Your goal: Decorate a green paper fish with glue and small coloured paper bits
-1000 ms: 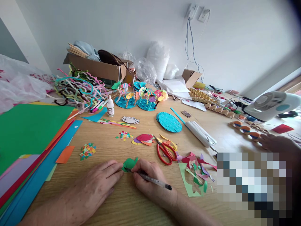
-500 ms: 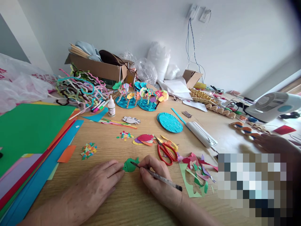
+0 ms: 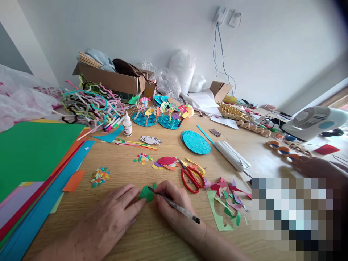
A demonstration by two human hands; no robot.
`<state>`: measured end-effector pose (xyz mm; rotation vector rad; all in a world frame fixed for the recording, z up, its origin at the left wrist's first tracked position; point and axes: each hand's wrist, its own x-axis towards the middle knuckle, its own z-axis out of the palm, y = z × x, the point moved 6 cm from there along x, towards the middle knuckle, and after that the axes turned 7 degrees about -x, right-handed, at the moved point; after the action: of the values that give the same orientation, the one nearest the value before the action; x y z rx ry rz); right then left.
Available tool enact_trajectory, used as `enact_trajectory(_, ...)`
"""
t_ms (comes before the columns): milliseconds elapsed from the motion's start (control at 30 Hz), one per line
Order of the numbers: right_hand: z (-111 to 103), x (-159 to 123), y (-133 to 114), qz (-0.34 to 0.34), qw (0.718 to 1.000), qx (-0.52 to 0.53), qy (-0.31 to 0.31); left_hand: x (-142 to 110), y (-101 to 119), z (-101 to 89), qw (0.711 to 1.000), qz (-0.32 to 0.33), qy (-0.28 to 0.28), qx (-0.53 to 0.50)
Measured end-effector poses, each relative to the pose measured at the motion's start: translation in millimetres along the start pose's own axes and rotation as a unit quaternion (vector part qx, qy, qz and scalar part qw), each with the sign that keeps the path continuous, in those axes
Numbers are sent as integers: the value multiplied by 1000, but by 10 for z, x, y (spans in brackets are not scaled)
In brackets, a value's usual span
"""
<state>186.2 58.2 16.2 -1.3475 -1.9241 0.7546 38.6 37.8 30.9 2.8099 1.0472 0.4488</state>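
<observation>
The fish (image 3: 147,194), a small green paper cutout with a rounded body and pointed tail, lay flat on the wood-grained table (image 3: 122,174), to the left of the scissors (image 3: 188,168) and nearer the person. The left hand (image 3: 116,206) was palm down, its fingers stretched out and grasping nothing, the tips against the fish's left edge. The right hand (image 3: 176,203) had thumb and fingers pinched narrow around the pen (image 3: 178,207), a slim see-through barrel with a black end, its dark tip at the upper part of the fish.

The scissors had smooth red looped handles and metal blades. Just left of them, oval cutouts (image 3: 165,161) overlapped, a red one uppermost. Farther left lay round paper dots (image 3: 144,158) and, well apart, a heap of angular chips (image 3: 100,177). Right of the scissors and nearer the person, ragged scraps (image 3: 235,204) curled beside a pale green sheet (image 3: 214,208) with curved cutaways. Beyond the scissors were blue discs (image 3: 197,143) with a rough, ridged surface; beyond and to the right, a long white case (image 3: 231,155). Beyond and to the left stood a white plastic bottle (image 3: 127,125) with a tapered nozzle, near thin strips (image 3: 138,145) and a white cutout (image 3: 150,140). Far left of the scissors, large smooth sheets (image 3: 40,152) overlapped, with fuzzy pipe cleaners (image 3: 87,103) tangled behind them. Far to the right, another person's hand (image 3: 307,165) was at a wavy strip (image 3: 284,149), its grip unclear.
</observation>
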Motion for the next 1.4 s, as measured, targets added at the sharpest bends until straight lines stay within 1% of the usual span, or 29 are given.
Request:
enact_trajectory(133,21,2,-7,-5,1000,-16,1,-11,-42,118,999,-19,-36,-2)
enact_trajectory(233,22,3,-8,-16,1000,-17,0,-16,-60,154,999,-27,-43,-18)
enact_trajectory(533,54,-10,19,-36,999,-24,-1,-39,-45,142,1000,-9,-20,-17)
enact_trajectory(700,60,-7,14,-42,999,-28,-6,-56,-39,119,999,7,25,-32)
enact_trajectory(767,62,-2,17,-40,999,-31,-8,-47,-39,124,999,7,27,-32)
enact_trajectory(967,73,1,29,-41,998,-36,-7,-29,-52,189,1000,-3,-16,-16)
enact_trajectory(1167,72,-2,21,-41,998,-36,-12,-24,-54,196,1000,-3,-16,-22)
enact_trajectory(1400,74,0,0,-49,998,-45,-13,-2,-40,182,999,-12,-34,-19)
